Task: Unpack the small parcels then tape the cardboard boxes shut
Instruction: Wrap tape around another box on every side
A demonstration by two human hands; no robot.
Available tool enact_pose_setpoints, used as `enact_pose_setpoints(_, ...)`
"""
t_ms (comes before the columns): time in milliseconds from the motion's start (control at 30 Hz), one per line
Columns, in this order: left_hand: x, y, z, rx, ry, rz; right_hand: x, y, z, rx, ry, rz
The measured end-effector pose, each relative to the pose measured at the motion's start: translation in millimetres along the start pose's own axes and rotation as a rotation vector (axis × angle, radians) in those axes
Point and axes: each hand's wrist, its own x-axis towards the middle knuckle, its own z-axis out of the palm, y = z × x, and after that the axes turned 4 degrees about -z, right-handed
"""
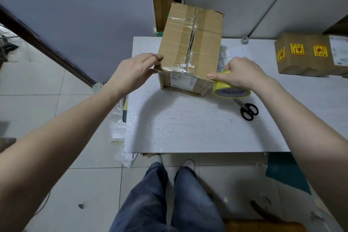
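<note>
Right hand (238,73) grips yellow tape roll (230,88) at cardboard box (190,43) near-right corner; left hand (135,71) pinches near-left corner; pull tape taut.

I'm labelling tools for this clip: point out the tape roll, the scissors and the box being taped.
tape roll (224,87), head view, on its yellow outer side.
scissors (249,112), head view, on the black handles.
cardboard box (190,37), head view, on its top flaps.
</note>
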Motion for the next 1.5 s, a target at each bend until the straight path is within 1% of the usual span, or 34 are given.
enact_pose_setpoints(67, -2.8, -3.2, 5.9, -0.037, -0.030, -0.045, 0.7, 0.9, -0.8, 0.000, -0.007, 0.004)
enact_pose_setpoints(100, -6.7, -3.8, 10.7, -0.097, -0.049, -0.131, 0.7, 1.8, -1.7, -0.004, -0.012, 0.008)
enact_pose_setpoints(133, -12.5, -2.9, 15.2, -0.187, -0.057, -0.253, 0.3, 3.0, -2.1, -0.008, -0.018, 0.012)
enact_pose_setpoints(200, -24.6, 3.6, 22.2, -0.367, -0.032, -0.497, -0.7, 4.7, -1.3, -0.002, -0.020, 0.020)
enact_pose_setpoints(233, -29.6, 9.1, 25.1, -0.416, -0.029, -0.573, -0.9, 4.6, -0.8, 0.001, -0.017, 0.019)
enact_pose_setpoints(333, -30.9, 31.0, 29.5, -0.426, -0.006, -0.636, -0.3, 1.0, -2.8, -0.015, -0.008, 0.006)
enact_pose_setpoints(433, -17.8, 51.1, 29.7, -0.377, 0.109, -0.741, 0.0, -0.8, -3.9, -0.035, -0.009, -0.004)
enact_pose_setpoints(500, -11.7, 61.1, 29.4, -0.353, 0.149, -0.818, -0.5, -0.9, -3.6, -0.036, -0.007, -0.004)
enact_pose_setpoints(600, -3.9, 69.0, 23.7, -0.372, 0.104, -0.935, 0.2, -1.2, -3.6, -0.050, -0.008, -0.016)
enact_pose_setpoints(667, 3.7, 73.0, 19.6, -0.516, 0.043, -1.026, 1.5, -1.7, -4.1, -0.064, -0.008, -0.033)
enact_pose_setpoints(767, 20.5, 77.0, 9.3, -0.924, 0.036, -1.232, 4.6, -5.2, -6.1, -0.093, 0.000, -0.044)
enact_pose_setpoints(800, 26.8, 74.7, 4.6, -0.999, 0.043, -1.289, 5.6, -6.3, -6.7, -0.098, 0.005, -0.043)
enact_pose_setpoints(833, 32.6, 71.2, 0.4, -1.022, 0.028, -1.318, 6.2, -6.9, -7.2, -0.099, 0.008, -0.041)
enact_pose_setpoints(967, 50.5, 52.3, -4.3, -0.910, -0.156, -1.290, 7.9, -7.8, -8.7, -0.082, 0.011, -0.037)
enact_pose_setpoints(1000, 53.8, 50.2, -2.7, -0.907, -0.180, -1.292, 8.5, -8.2, -8.7, -0.080, 0.012, -0.035)
enact_pose_setpoints(1100, 59.6, 52.2, 0.4, -0.995, -0.169, -1.330, 10.9, -9.0, -8.3, -0.079, 0.019, -0.039)
enact_pose_setpoints(1167, 60.1, 53.3, 2.0, -1.007, -0.156, -1.345, 11.3, -10.1, -7.5, -0.084, 0.017, -0.046)
enact_pose_setpoints(1267, 58.6, 52.9, 6.2, -0.843, -0.234, -1.259, 10.4, -10.1, -7.7, -0.085, 0.020, -0.051)
enact_pose_setpoints(1333, 57.5, 54.8, 9.6, -0.591, -0.292, -1.170, 9.9, -9.0, -8.5, -0.089, 0.020, -0.042)
enact_pose_setpoints(1367, 56.1, 55.1, 11.0, -0.421, -0.252, -1.109, 9.7, -8.3, -8.5, -0.091, 0.022, -0.034)
enact_pose_setpoints(1400, 53.8, 54.9, 11.1, -0.270, -0.145, -1.027, 9.7, -7.5, -8.0, -0.089, 0.027, -0.027)
enact_pose_setpoints(1433, 51.2, 55.2, 8.0, -0.185, -0.014, -0.908, 9.5, -6.5, -7.1, -0.086, 0.033, -0.022)
enact_pose_setpoints(1467, 48.4, 53.7, 4.9, -0.170, 0.096, -0.757, 9.4, -5.5, -6.4, -0.084, 0.038, -0.020)
enact_pose_setpoints(1500, 46.0, 50.9, 1.8, -0.205, 0.137, -0.594, 9.3, -4.9, -6.0, -0.083, 0.040, -0.021)
